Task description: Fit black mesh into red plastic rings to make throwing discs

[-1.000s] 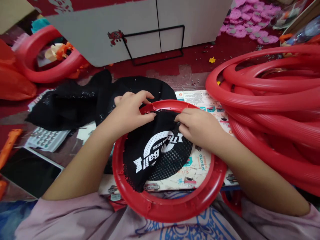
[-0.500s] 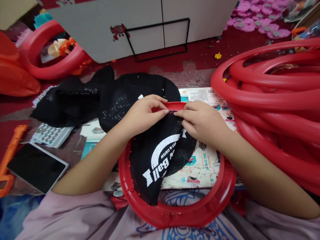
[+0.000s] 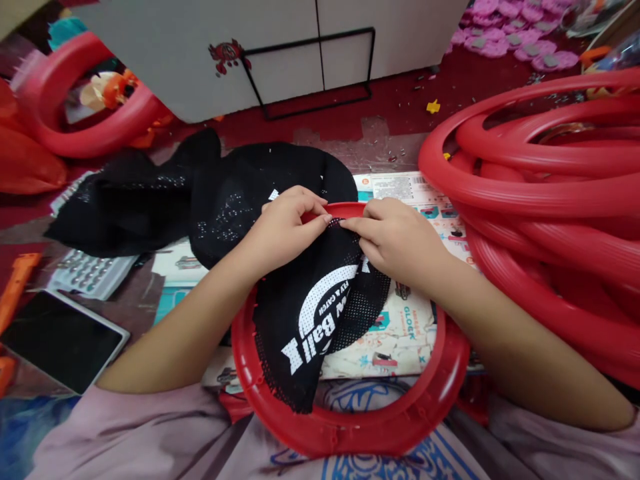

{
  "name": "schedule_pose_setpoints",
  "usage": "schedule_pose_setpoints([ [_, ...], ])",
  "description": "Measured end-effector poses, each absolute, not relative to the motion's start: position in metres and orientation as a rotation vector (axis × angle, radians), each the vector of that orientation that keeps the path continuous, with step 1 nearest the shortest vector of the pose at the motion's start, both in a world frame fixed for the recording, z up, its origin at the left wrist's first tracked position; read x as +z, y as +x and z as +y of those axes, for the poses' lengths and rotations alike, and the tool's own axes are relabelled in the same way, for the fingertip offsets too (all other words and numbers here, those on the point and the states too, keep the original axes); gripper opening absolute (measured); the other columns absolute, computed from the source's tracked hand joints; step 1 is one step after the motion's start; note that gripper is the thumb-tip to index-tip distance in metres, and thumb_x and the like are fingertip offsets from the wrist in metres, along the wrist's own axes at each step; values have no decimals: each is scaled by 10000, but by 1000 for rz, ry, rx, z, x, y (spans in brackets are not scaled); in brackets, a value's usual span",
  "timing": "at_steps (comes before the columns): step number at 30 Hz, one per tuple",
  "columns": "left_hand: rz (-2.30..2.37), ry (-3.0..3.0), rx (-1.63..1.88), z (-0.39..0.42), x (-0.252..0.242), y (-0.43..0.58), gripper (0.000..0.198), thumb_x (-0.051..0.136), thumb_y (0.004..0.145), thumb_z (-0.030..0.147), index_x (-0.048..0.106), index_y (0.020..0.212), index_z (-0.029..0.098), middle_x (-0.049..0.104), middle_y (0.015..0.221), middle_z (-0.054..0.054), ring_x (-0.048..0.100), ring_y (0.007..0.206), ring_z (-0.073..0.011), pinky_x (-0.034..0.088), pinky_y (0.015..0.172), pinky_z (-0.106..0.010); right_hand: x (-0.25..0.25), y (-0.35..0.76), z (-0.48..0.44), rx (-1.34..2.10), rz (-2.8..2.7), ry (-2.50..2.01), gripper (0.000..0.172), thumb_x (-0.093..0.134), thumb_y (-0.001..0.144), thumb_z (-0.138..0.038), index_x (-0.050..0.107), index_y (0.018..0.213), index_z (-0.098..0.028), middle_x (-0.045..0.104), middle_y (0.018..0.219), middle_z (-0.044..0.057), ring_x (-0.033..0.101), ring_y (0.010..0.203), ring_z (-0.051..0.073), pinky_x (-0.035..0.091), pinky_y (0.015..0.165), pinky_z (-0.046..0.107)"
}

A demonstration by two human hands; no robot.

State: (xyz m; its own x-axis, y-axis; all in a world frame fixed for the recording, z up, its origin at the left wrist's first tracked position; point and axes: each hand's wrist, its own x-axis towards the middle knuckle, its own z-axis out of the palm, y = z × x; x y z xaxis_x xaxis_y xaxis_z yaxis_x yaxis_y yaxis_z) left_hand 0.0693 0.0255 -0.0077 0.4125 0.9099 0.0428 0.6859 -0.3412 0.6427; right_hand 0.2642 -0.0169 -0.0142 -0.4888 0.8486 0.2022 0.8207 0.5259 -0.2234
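A red plastic ring [image 3: 350, 427] lies on my lap and the printed card in front of me. A black mesh net [image 3: 310, 313] with white lettering hangs across its left half. My left hand [image 3: 285, 230] pinches the net's top edge against the ring's far rim. My right hand [image 3: 400, 243] pinches the same edge just to the right, fingertips nearly touching the left ones.
A tall stack of red rings [image 3: 540, 193] fills the right side. A pile of black nets [image 3: 200, 193] lies behind my left hand. A calculator [image 3: 90, 273] and a tablet [image 3: 55, 340] sit at left. Another red ring [image 3: 75, 133] and a white cabinet [image 3: 280, 53] stand farther back.
Both hands have closed together at the ring's far rim, the left moving right. The net's top edge is now gathered between the fingertips, and the view has shifted slightly.
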Motion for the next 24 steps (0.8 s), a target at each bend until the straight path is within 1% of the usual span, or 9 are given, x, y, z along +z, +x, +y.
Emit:
schedule_pose_setpoints([
  [6, 1394, 2147, 520, 26, -8, 72, 160, 561, 808, 260, 632, 707, 158, 650, 1035, -75, 600, 1017, -231, 441, 914, -396, -17, 263, -16, 89, -2491, -1404, 356, 413, 906, -179, 700, 1116, -195, 575, 842, 89, 463, 777, 217, 315, 691, 321],
  [14, 1417, 2157, 530, 27, -9, 72, 171, 556, 804, 257, 618, 682, 156, 655, 981, -68, 613, 947, -221, 457, 862, -375, -18, 260, -14, 29, -2493, -1415, 335, 425, 917, -192, 699, 1110, -204, 570, 864, 88, 454, 798, 218, 297, 689, 322],
  [20, 1410, 2164, 513, 27, -8, 73, 165, 561, 798, 277, 625, 706, 156, 632, 975, -74, 599, 950, -231, 455, 866, -382, -13, 260, -14, -26, -2540, -1489, 320, 429, 919, -187, 694, 1096, -212, 574, 872, 95, 444, 796, 221, 270, 665, 327],
  [24, 1410, 2138, 514, 27, -10, 73, 158, 558, 800, 279, 635, 724, 164, 626, 977, -69, 596, 937, -223, 451, 878, -386, -12, 259, -14, -49, -2556, -1503, 311, 425, 919, -186, 695, 1073, -202, 581, 882, 107, 445, 804, 227, 271, 667, 334],
])
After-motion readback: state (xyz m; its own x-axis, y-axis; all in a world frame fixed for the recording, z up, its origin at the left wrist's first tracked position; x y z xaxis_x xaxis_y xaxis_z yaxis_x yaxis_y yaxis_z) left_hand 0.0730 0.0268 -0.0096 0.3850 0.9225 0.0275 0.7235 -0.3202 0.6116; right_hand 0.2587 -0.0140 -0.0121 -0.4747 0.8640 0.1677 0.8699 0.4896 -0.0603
